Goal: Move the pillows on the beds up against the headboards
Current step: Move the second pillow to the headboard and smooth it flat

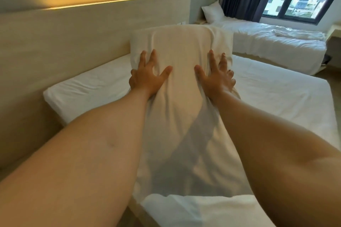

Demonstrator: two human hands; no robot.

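Hotel-type room, two white beds, pale wood headboard (77, 29) running along the left with a warm light strip above it; window and dark curtain far right. Near bed (276, 97) lies under my arms, far bed (267, 42) sits by the window.

Pillow (180, 46) — held between both hands, lifted off the near mattress, its long axis running from me away into the scene, the slack case end trailing back toward me between my forearms. Left hand (145, 77) is spread on its left flank, fingers (153, 55) splayed and pressing in; right hand (215, 77) mirrors it on the right flank. Both are wide, flat-palmed clamps rather than closed grabs.

Key relation: the headboard lies to the left of the pillow, well apart from it, so the left hand is the nearer one. I judge the pillow must swing leftward and turn so its long side meets the board.

Look of it: white cotton case, soft and creased, dented where the fingers press, upper end full and rounded.

Second pillow (212, 13) on the far bed — appears propped at the far end already, though I can't tell what backs it.
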